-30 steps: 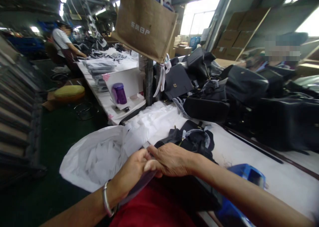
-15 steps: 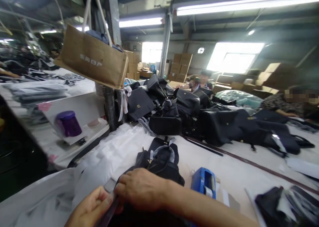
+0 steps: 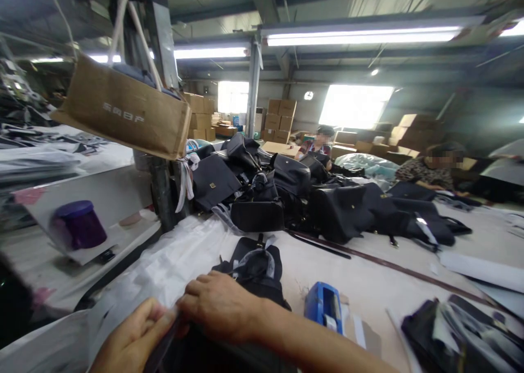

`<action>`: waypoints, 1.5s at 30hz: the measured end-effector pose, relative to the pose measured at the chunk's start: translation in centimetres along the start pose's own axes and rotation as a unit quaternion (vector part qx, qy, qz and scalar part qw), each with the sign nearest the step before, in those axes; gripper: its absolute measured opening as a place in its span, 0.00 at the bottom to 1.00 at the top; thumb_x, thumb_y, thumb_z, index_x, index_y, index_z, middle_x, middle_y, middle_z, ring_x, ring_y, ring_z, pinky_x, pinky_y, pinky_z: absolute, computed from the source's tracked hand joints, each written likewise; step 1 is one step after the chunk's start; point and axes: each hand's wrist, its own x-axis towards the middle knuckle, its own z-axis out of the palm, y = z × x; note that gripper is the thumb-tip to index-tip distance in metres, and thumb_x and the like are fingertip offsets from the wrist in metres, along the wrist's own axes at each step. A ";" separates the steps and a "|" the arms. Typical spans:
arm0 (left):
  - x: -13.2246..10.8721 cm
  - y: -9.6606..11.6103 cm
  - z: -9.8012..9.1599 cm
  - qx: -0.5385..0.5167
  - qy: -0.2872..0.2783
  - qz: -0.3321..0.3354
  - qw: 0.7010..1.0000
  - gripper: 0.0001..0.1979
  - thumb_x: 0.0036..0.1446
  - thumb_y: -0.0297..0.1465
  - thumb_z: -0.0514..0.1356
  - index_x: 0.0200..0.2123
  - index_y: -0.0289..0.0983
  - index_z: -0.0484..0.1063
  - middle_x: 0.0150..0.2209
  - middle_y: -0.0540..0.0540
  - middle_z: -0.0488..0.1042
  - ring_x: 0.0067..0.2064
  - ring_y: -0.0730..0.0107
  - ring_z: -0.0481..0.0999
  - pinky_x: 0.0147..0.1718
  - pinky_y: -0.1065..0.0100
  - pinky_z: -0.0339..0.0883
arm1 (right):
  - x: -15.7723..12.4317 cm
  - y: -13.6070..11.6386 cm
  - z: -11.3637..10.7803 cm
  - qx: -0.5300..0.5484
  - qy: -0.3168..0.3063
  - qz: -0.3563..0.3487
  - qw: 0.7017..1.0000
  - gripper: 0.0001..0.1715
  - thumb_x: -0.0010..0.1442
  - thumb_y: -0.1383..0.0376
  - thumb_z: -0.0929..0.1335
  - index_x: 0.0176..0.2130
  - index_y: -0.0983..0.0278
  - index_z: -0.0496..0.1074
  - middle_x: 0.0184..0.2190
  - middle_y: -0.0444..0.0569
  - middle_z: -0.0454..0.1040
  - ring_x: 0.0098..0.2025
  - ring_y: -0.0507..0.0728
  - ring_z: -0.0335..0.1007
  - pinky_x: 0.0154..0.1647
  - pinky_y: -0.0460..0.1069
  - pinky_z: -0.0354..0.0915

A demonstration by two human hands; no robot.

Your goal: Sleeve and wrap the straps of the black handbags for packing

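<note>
My left hand (image 3: 137,335), at the lower left, pinches a dark strap (image 3: 162,337) between thumb and fingers. Close against it, my right hand (image 3: 221,307) is closed on the same strap, with its fingertips curled under and hidden. Black bag material lies in shadow below both hands. Just beyond my right hand rests a black backpack (image 3: 262,275) with a wrapped, greyish handle loop on top. A blue tape dispenser (image 3: 323,307) stands on the table to the right of my forearm. Thin white sheeting (image 3: 176,258) is heaped to the left of the backpack.
Black bags (image 3: 290,176) are piled across the table's far side. A brown tote (image 3: 126,108) hangs from a post (image 3: 161,187) at left. A purple container (image 3: 82,226) stands beyond the sheeting. More black bags (image 3: 462,335) lie at right. Two people work across the table.
The camera view has turned right, so the surroundings sit further left. Both hands keep their hold on the strap, with little change in their position relative to each other.
</note>
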 end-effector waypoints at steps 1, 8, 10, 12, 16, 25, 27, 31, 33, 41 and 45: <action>0.3 0.2 0.0 0.020 -0.001 -0.002 1.000 0.26 0.45 0.58 0.62 0.26 0.39 0.67 0.22 0.50 0.78 0.25 0.65 0.73 0.24 0.69 0.64 | -0.3 0.5 0.1 0.014 0.006 0.011 1.000 0.13 0.65 0.63 0.63 0.49 0.64 0.66 0.39 0.48 0.74 0.40 0.57 0.70 0.39 0.51 0.63; 0.6 1.5 0.4 0.063 0.032 0.005 0.997 0.18 0.53 0.49 0.59 0.28 0.40 0.66 0.33 0.46 0.82 0.38 0.57 0.80 0.36 0.66 0.67 | -2.1 3.0 1.5 0.006 0.010 0.113 0.994 0.12 0.66 0.66 0.63 0.50 0.67 0.64 0.39 0.51 0.74 0.40 0.59 0.72 0.41 0.52 0.63; 0.6 2.2 0.9 0.092 0.050 0.024 0.994 0.15 0.54 0.46 0.59 0.27 0.40 0.65 0.28 0.48 0.80 0.35 0.58 0.79 0.35 0.66 0.65 | -1.6 2.7 1.5 -0.016 0.001 0.086 0.996 0.09 0.66 0.68 0.62 0.46 0.67 0.65 0.37 0.51 0.74 0.38 0.59 0.71 0.38 0.52 0.63; 0.6 2.8 1.5 0.124 0.060 0.042 0.990 0.14 0.55 0.43 0.57 0.26 0.40 0.64 0.26 0.50 0.78 0.33 0.60 0.77 0.32 0.66 0.62 | -1.1 2.5 1.4 -0.016 -0.008 0.052 0.998 0.09 0.66 0.69 0.61 0.46 0.67 0.66 0.36 0.51 0.74 0.36 0.59 0.71 0.37 0.51 0.63; 1.0 3.6 2.0 0.181 0.052 0.061 0.980 0.13 0.58 0.41 0.55 0.26 0.40 0.63 0.26 0.50 0.76 0.31 0.63 0.73 0.31 0.66 0.60 | -1.6 3.4 1.4 0.074 0.006 0.057 0.996 0.17 0.67 0.61 0.63 0.53 0.66 0.64 0.41 0.53 0.75 0.41 0.59 0.72 0.39 0.50 0.64; 4.5 4.6 3.0 0.267 0.040 0.103 0.957 0.10 0.53 0.36 0.55 0.23 0.40 0.60 0.22 0.55 0.63 0.28 0.68 0.63 0.28 0.68 0.52 | -2.3 5.4 2.8 0.176 0.012 0.109 0.978 0.09 0.64 0.65 0.64 0.43 0.65 0.71 0.38 0.51 0.76 0.39 0.57 0.72 0.36 0.47 0.60; 5.3 4.8 3.4 0.268 0.024 0.099 0.958 0.09 0.53 0.36 0.55 0.24 0.40 0.60 0.21 0.55 0.63 0.27 0.69 0.63 0.27 0.68 0.52 | -2.5 5.8 2.5 0.210 0.012 0.120 0.970 0.10 0.63 0.65 0.65 0.43 0.65 0.72 0.38 0.51 0.77 0.39 0.57 0.73 0.37 0.47 0.61; 6.0 5.2 3.6 0.274 -0.009 0.107 0.956 0.09 0.52 0.35 0.55 0.24 0.40 0.60 0.22 0.55 0.62 0.27 0.69 0.62 0.27 0.69 0.53 | -3.8 8.4 1.7 0.338 -0.017 0.161 0.927 0.19 0.66 0.57 0.63 0.52 0.61 0.71 0.43 0.50 0.78 0.43 0.57 0.73 0.42 0.47 0.63; 6.1 5.5 3.4 0.282 -0.013 0.116 0.952 0.08 0.52 0.35 0.56 0.24 0.40 0.61 0.22 0.55 0.63 0.28 0.69 0.63 0.28 0.68 0.53 | -4.5 10.1 1.8 0.375 -0.037 0.172 0.910 0.19 0.67 0.57 0.62 0.51 0.61 0.73 0.43 0.49 0.78 0.43 0.57 0.73 0.43 0.48 0.63; 7.0 5.9 3.7 0.280 -0.010 0.116 0.953 0.09 0.53 0.36 0.56 0.24 0.39 0.61 0.24 0.54 0.65 0.29 0.68 0.64 0.29 0.68 0.54 | -4.3 12.7 3.8 0.449 -0.021 0.169 0.877 0.17 0.64 0.60 0.65 0.48 0.66 0.74 0.42 0.49 0.78 0.42 0.55 0.73 0.44 0.45 0.65; 8.1 5.7 4.7 0.270 -0.011 0.110 0.956 0.09 0.52 0.35 0.57 0.23 0.39 0.61 0.21 0.55 0.62 0.27 0.69 0.62 0.27 0.69 0.52 | -3.8 12.7 3.6 0.459 -0.032 0.160 0.873 0.13 0.62 0.62 0.66 0.44 0.66 0.76 0.38 0.47 0.78 0.39 0.54 0.72 0.42 0.45 0.64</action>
